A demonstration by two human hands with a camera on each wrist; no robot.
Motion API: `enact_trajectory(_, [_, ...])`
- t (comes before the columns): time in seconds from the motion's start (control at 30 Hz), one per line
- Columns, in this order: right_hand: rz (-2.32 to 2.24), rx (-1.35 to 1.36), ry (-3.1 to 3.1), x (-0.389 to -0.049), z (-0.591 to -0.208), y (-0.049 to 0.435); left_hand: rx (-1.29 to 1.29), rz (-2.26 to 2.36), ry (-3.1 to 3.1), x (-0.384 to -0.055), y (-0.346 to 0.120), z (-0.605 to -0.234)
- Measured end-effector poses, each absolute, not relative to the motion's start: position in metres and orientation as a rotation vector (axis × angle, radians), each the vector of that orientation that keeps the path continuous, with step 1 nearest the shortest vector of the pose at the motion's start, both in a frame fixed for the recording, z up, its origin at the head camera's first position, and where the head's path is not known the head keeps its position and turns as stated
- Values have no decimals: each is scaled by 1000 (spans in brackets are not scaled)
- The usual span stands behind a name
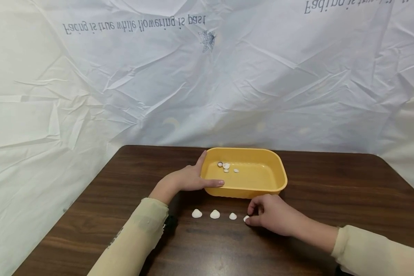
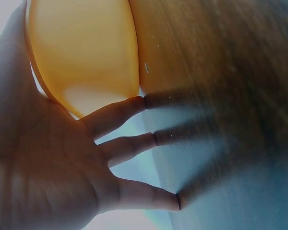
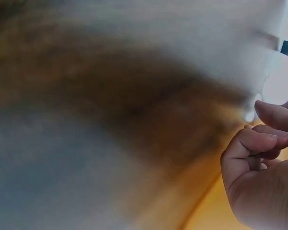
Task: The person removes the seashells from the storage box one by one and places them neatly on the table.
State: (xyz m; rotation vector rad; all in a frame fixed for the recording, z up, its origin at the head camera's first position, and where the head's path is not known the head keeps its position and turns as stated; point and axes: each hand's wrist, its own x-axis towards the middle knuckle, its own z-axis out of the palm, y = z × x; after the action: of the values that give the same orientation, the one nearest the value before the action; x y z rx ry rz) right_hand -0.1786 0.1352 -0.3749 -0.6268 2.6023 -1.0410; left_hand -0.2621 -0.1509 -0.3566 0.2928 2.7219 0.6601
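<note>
My left hand [image 1: 187, 178] is resting spread against the yellow tub [image 1: 239, 193]; my right hand [image 1: 276, 215] is pinching the rightmost shell [image 1: 246, 218] on the table [image 1: 210, 249], apparently aligning it; release is looking due.

Dark printed writing stands on the white sheet [image 1: 158, 73] behind the table. Its left line [image 1: 134, 24] runs the right way across but has its letters flipped top to bottom; it reads "... is true while flowering is past", and the first word looks like "Facing" or "Fading", I cannot tell which. At the upper right of the same sheet, a second line [image 1: 331, 5], flipped likewise, seems to begin "Fading is true"; the top edge of the head view cuts into the rest. The left sleeve [image 1: 131, 241] bears a short row of dark marks, too small to read.
</note>
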Motion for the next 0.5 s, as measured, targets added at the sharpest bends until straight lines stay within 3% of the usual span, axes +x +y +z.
enact_trajectory(0.13, [-988, -699, 2693, -182, -340, 134, 305, 668, 2715, -262, -148, -352])
enact_trajectory(0.3, [-843, -685, 2701, -220, -297, 137, 302, 676, 2710, -262, -148, -350])
enact_trajectory(0.5, [-502, -608, 2530, -267, -310, 138, 272, 677, 2724, -260, -149, -356])
